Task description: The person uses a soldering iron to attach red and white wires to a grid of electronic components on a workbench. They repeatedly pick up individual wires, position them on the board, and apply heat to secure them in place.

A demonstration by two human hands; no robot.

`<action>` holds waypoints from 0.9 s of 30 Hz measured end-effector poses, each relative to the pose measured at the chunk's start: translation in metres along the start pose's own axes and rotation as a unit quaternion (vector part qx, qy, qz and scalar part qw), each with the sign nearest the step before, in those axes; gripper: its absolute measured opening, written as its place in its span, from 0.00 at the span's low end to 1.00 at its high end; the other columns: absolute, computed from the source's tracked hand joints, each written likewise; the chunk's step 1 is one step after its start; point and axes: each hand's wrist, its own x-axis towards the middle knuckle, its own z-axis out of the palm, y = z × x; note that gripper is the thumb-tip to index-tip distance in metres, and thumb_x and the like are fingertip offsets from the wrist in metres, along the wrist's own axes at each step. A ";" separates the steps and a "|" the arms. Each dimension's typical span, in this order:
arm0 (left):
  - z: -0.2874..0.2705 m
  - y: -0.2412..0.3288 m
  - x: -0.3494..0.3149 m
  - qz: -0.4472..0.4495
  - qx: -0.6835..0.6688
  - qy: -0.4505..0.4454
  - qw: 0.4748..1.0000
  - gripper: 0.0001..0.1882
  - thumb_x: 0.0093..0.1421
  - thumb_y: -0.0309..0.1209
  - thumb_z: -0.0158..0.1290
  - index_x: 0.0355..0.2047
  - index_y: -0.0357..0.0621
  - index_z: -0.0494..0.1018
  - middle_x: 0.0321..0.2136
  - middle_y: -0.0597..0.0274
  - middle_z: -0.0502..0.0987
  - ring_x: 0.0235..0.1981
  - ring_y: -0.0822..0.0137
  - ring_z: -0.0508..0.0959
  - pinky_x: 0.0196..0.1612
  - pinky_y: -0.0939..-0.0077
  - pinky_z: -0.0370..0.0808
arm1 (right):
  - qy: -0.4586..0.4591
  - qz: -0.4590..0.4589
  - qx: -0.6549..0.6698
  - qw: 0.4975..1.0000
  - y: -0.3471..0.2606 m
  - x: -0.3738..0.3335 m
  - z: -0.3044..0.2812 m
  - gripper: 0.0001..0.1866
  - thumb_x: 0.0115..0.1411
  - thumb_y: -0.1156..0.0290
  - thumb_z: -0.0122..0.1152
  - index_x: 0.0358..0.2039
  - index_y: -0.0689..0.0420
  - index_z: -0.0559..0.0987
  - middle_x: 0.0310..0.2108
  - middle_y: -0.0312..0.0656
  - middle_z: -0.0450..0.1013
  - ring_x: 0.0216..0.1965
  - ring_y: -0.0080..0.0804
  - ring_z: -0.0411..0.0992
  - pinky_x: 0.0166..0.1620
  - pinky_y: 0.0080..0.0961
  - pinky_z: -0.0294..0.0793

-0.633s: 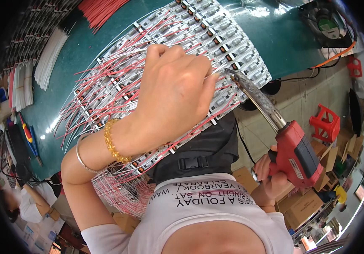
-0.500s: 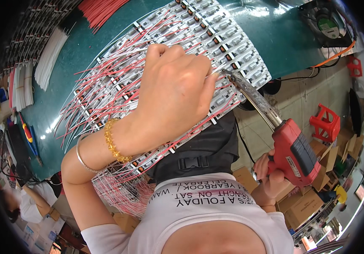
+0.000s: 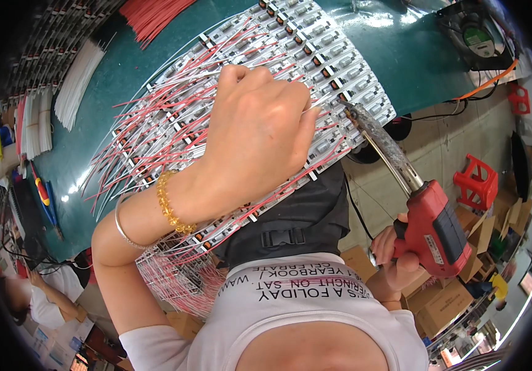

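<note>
The person's left hand [image 3: 263,130] pinches a white wire [image 3: 324,100] over the circuit boards [image 3: 355,74], which lie on the green tabletop [image 3: 420,62]. The right hand [image 3: 397,253] grips a red soldering gun [image 3: 434,229], its tip near the left hand.

Solder gun [image 3: 433,230]: red w/ dk. grey. Circuit boards [image 3: 347,67]: wht./grey w/ blk. & orange, in rptd. rows. Wires [image 3: 167,103]: red & wht. Bench [image 3: 417,68]: dk. green. Bead bracelet [image 3: 165,207]: yel. Shirt [image 3: 216,331]: wht., blk.-lettered. Stool [image 3: 476,182]: red.
</note>
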 end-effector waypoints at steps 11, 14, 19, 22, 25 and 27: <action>-0.014 0.009 0.001 -0.040 -0.106 -0.010 0.994 0.06 0.50 0.27 0.59 0.20 0.42 0.75 0.16 0.66 0.74 0.18 0.67 0.70 0.36 0.73 0.60 | 0.017 0.018 0.031 0.999 0.002 -0.007 -0.015 0.46 0.53 0.35 0.52 0.49 0.72 0.62 0.09 0.30 0.60 0.08 0.19 0.57 0.16 0.16 0.60; -0.001 0.013 -0.002 -0.033 -0.061 -0.015 0.997 0.07 0.50 0.27 0.59 0.19 0.43 0.73 0.15 0.67 0.71 0.18 0.67 0.68 0.35 0.72 0.59 | 0.029 0.017 0.033 0.999 0.002 -0.012 -0.015 0.47 0.52 0.35 0.52 0.50 0.72 0.62 0.09 0.31 0.60 0.09 0.20 0.58 0.16 0.17 0.61; 0.009 0.013 -0.005 -0.002 -0.018 0.015 1.000 0.08 0.49 0.26 0.59 0.18 0.44 0.70 0.15 0.66 0.69 0.19 0.65 0.67 0.35 0.70 0.59 | -0.005 0.043 0.014 0.999 0.001 -0.011 -0.014 0.47 0.50 0.33 0.52 0.49 0.70 0.62 0.08 0.31 0.60 0.09 0.21 0.60 0.16 0.18 0.62; 0.011 0.012 -0.005 0.004 -0.016 0.011 1.000 0.08 0.49 0.26 0.59 0.19 0.44 0.70 0.15 0.65 0.69 0.19 0.65 0.67 0.35 0.69 0.59 | 0.020 0.053 0.015 0.998 0.002 -0.012 -0.008 0.47 0.49 0.33 0.52 0.48 0.69 0.63 0.08 0.31 0.60 0.09 0.22 0.60 0.17 0.18 0.62; 0.010 0.012 -0.006 0.010 -0.011 0.016 1.000 0.09 0.49 0.25 0.59 0.18 0.44 0.69 0.15 0.66 0.69 0.19 0.65 0.67 0.34 0.69 0.59 | 0.025 0.053 0.006 0.998 0.004 -0.014 -0.008 0.46 0.48 0.33 0.53 0.47 0.69 0.63 0.08 0.31 0.60 0.09 0.22 0.60 0.17 0.18 0.62; 0.010 0.012 -0.006 0.012 -0.007 0.016 1.000 0.09 0.49 0.25 0.59 0.18 0.44 0.69 0.15 0.66 0.69 0.19 0.65 0.67 0.34 0.69 0.59 | 0.021 0.053 -0.005 0.998 0.002 -0.014 -0.007 0.46 0.48 0.33 0.53 0.47 0.69 0.63 0.08 0.31 0.60 0.09 0.22 0.59 0.17 0.18 0.62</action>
